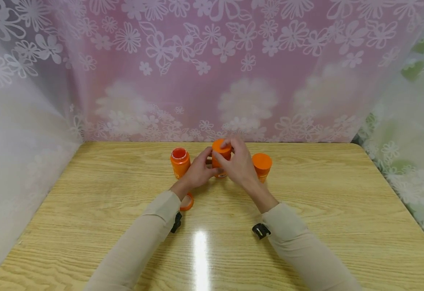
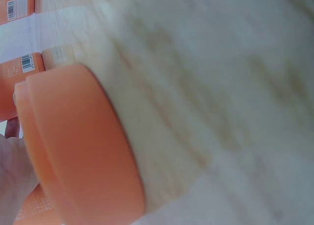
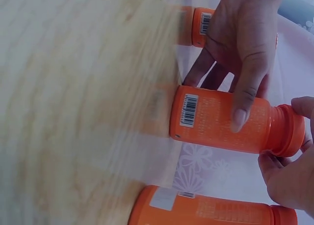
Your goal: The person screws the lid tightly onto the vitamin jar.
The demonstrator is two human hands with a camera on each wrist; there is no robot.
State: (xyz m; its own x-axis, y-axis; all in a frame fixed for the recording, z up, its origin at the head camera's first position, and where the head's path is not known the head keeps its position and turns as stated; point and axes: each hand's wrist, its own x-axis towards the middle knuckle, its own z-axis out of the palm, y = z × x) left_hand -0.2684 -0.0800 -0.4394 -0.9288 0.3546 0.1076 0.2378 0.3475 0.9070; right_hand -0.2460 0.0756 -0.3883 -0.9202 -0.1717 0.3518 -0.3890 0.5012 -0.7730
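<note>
My left hand (image 1: 199,171) holds the body of the middle orange bottle (image 3: 216,117), its thumb lying along the printed side. The right hand (image 1: 240,165) pinches that bottle's orange cap (image 3: 292,130) between thumb and fingers. The cap sits at the mouth, and the bottle stands upright on the table. Beside my left hand is a second orange bottle (image 1: 180,163), uncapped, with its red opening showing. Its loose orange screw cap (image 1: 187,203) rests on the table by the left wrist and looms large in the left wrist view (image 2: 88,141).
To the right, behind the right wrist, stands a third orange bottle (image 1: 262,163) with its cap on. The glossy wooden table (image 1: 324,194) ends at a pink flowered curtain (image 1: 182,93). Black wrist cameras (image 1: 260,230) hang below both cuffs.
</note>
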